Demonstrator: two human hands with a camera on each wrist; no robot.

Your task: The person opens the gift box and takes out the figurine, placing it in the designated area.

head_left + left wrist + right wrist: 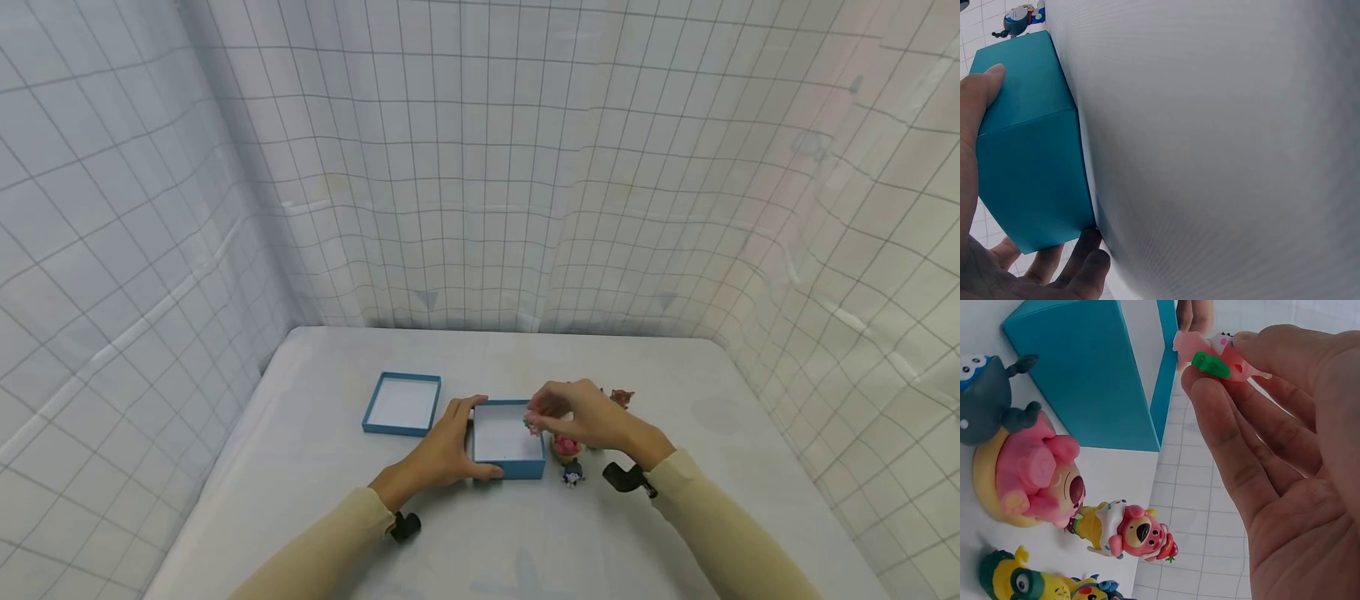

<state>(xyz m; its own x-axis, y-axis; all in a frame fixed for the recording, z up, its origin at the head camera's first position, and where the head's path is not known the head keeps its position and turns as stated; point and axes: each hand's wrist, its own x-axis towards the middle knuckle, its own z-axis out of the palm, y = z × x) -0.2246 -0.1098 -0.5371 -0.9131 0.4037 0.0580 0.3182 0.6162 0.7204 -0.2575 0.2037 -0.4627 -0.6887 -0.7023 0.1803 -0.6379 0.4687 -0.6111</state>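
Observation:
My left hand holds the open blue box by its left side, thumb on the front wall and fingers toward the back. Its white inside shows bare in the head view. Thumb and fingertips of my right hand pinch a small pink figurine with a green part, above the box's right edge. In the right wrist view, a pink bear figurine on a yellowish base sits beside the box. A dark-hooded figurine stands at the box's front right corner.
A square blue-rimmed lid lies with its white inside up, left of the box. Right of the box are a bear figurine with a strawberry hat, a yellow figurine and a reddish-brown figurine. Grid-patterned curtains surround the white table.

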